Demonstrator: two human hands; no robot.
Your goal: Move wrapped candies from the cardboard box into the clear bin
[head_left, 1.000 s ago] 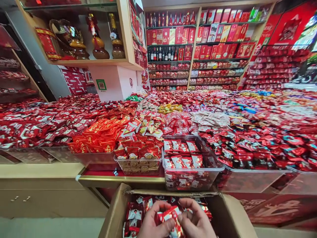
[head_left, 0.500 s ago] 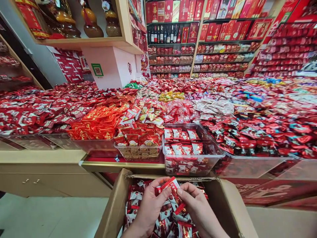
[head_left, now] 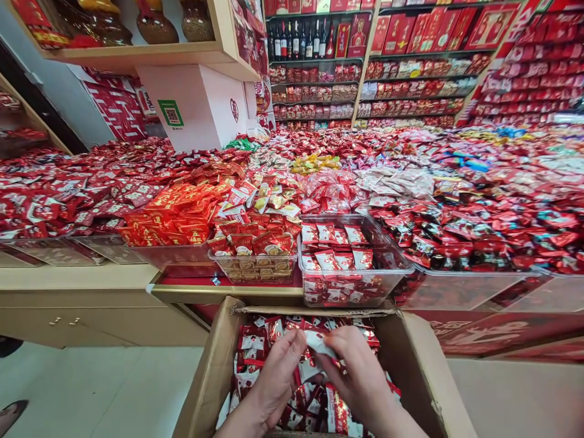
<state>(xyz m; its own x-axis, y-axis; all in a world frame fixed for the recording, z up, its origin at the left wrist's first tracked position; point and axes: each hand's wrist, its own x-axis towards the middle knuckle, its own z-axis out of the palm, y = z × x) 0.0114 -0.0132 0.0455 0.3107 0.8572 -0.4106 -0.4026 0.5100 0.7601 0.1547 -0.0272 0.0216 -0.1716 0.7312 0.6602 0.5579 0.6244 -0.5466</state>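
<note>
A small, white-faced wrapped packet [head_left: 318,342] spans crosswise between the left hand [head_left: 279,374] and right hand [head_left: 358,365], long axis dipping rightward. Both grip it with their fingertips above the filled brown cardboard box [head_left: 422,350], whose side walls stand clear. The forearms converge forward.

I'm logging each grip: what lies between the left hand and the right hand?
In the head view, a small white packet is there, held by the left hand and right hand over the red-and-white packets in the cardboard box.
</note>
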